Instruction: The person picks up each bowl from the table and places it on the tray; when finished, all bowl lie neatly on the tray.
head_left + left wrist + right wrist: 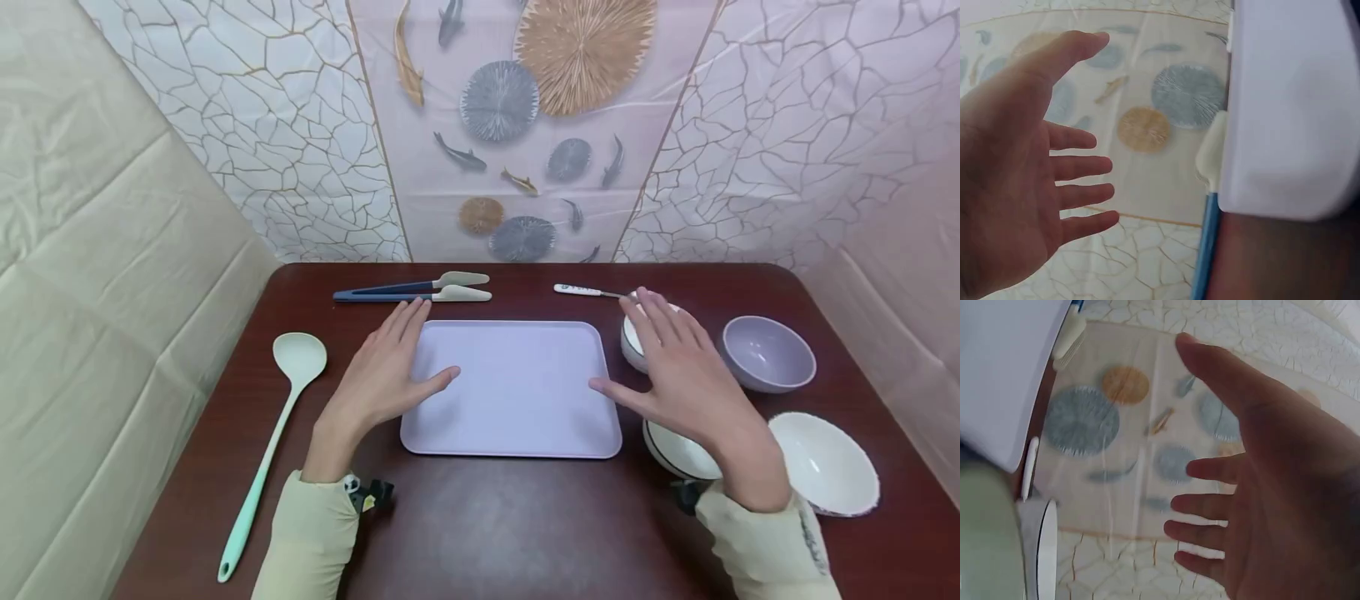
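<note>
My left hand hovers by the left edge of a pale lavender tray, fingers straight, thumb reaching over the tray. The right hand is spread over the tray's right side and the bowls there, its thumb pointing at the rim. Neither palm holds anything: in the left wrist view the hand has straight fingers, and so does the hand in the right wrist view. Beyond the left fingertips lie blue-handled tongs with pale tips. Partly hidden under the right hand are a small white bowl and a larger white bowl.
A long ladle with a mint handle lies at the left. At the right stand a lavender bowl and a white oval bowl. A utensil with a white patterned handle lies near the back edge of the dark table.
</note>
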{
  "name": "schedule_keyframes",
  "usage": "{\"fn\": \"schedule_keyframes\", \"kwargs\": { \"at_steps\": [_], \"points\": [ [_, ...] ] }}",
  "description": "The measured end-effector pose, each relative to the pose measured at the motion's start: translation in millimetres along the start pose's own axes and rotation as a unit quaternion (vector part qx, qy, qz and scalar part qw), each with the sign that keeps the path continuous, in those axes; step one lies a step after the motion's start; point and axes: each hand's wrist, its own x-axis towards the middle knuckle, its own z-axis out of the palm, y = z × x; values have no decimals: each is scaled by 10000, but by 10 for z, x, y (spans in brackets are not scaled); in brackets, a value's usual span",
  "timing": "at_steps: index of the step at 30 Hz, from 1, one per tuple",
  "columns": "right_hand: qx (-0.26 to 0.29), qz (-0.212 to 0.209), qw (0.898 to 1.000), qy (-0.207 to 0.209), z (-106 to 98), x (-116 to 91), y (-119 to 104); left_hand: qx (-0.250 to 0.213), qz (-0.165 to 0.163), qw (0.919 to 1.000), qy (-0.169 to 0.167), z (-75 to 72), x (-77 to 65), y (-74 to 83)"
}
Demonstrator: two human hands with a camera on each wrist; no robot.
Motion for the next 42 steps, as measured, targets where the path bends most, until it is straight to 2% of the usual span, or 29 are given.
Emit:
{"fn": "schedule_keyframes", "kwargs": {
  "at_steps": [2,6,8,11,15,21,25,28,30,36,42],
  "points": [
    [213,36,9997,113,-22,-89,84,-161,-100,9997,-142,69,-27,-54],
    [734,241,9960,458,-117,-343,280,-531,-397,9956,-660,243,-136,-186],
    [960,458,9925,601,-162,-497,374,-708,-578,9918,-899,334,-222,-252],
    [1225,975,9856,644,-201,-744,514,-906,-726,9875,-1066,459,-363,-323],
    [1394,1634,9742,694,-193,-1064,722,-1174,-652,9850,-1081,559,-492,-349],
    [1668,2138,9567,1058,-31,-1483,1002,-1283,-562,9834,-1155,619,-556,-352],
    [2333,2358,9341,1321,90,-1692,1151,-1385,-414,9828,-1148,655,-585,-396],
    [2802,2416,9194,1334,175,-1816,1234,-1482,-384,9819,-1116,678,-604,-426],
    [2863,2375,9196,1262,230,-1878,1271,-1540,-415,9811,-1099,687,-614,-442],
    [2590,2152,9349,1122,360,-1989,1341,-1578,-425,9808,-1068,710,-621,-472],
    [2405,2276,9366,1142,453,-2035,1378,-1593,-340,9813,-1030,717,-611,-474]
  ]
}}
